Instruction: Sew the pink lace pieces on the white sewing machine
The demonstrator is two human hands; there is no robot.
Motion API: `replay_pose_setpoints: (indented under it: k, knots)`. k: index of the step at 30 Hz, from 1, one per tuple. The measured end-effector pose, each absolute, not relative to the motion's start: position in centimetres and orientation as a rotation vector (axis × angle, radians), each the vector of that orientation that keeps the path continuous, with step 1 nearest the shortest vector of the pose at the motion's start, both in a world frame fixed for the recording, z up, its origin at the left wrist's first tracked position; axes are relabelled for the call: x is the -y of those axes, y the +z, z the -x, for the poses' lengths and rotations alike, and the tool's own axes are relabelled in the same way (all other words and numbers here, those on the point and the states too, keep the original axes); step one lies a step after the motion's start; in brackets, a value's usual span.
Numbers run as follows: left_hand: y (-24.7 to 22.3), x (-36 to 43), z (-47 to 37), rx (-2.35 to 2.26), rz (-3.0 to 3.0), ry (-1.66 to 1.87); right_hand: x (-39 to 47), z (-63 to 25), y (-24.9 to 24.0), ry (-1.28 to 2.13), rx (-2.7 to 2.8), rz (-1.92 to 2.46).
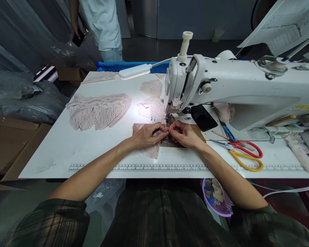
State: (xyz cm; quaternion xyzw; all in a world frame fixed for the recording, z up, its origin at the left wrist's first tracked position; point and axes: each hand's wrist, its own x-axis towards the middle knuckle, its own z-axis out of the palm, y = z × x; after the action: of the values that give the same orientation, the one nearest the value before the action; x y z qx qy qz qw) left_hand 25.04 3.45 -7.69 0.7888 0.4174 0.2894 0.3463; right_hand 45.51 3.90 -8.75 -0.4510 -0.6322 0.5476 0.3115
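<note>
My left hand [150, 135] is closed on a piece of pale pink lace [152, 151], which hangs down over the table toward the ruler. Close beside it, my right hand [182, 133] has thumb and fingers pinched together at the lace's right edge; what lies between those fingertips is too small to make out. Both hands are just in front of the needle and presser foot [168, 118] of a white sewing machine [221, 82], above a brown plate [179, 142]. More lace pieces [100, 109] lie flat to the left, and others [153, 108] sit behind the needle under the lamp.
Scissors with red and yellow handles [243, 154] lie right of my right hand, near a black phone [204, 117]. A lamp [135, 71] reaches over the table. A printed ruler [139, 168] runs along the front edge. A person [100, 25] stands behind the table, and a purple basket [218, 206] is below.
</note>
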Motion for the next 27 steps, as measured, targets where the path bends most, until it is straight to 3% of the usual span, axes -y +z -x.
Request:
replay_pose_setpoints:
  k: [6,10,14,18,22,27]
  knots:
    - [-6.4,-3.6,-24.9,-0.939,-1.823,0.723,-2.2,-43.9,-6.9,1.055,1.832,0.790]
    - [-2.8,-2.4,-22.8,-0.737,-1.963,0.526,-0.2,-44.1,-5.8,0.734,2.283,0.594]
    - [0.6,-0.6,-19.0,-0.846,-1.994,0.598,-0.5,-48.1,-6.6,0.387,2.536,0.853]
    - [0.8,0.0,-18.7,-1.214,-1.887,0.728,-1.8,-50.8,-7.3,0.484,2.380,1.289]
    - [-1.1,-0.6,-21.5,-1.198,-1.761,0.691,-1.1,-48.8,-6.3,0.843,2.215,1.097]
    - [-2.7,-0.8,-22.9,-1.204,-1.705,0.667,-0.3,-46.2,-5.6,0.866,2.048,0.895]
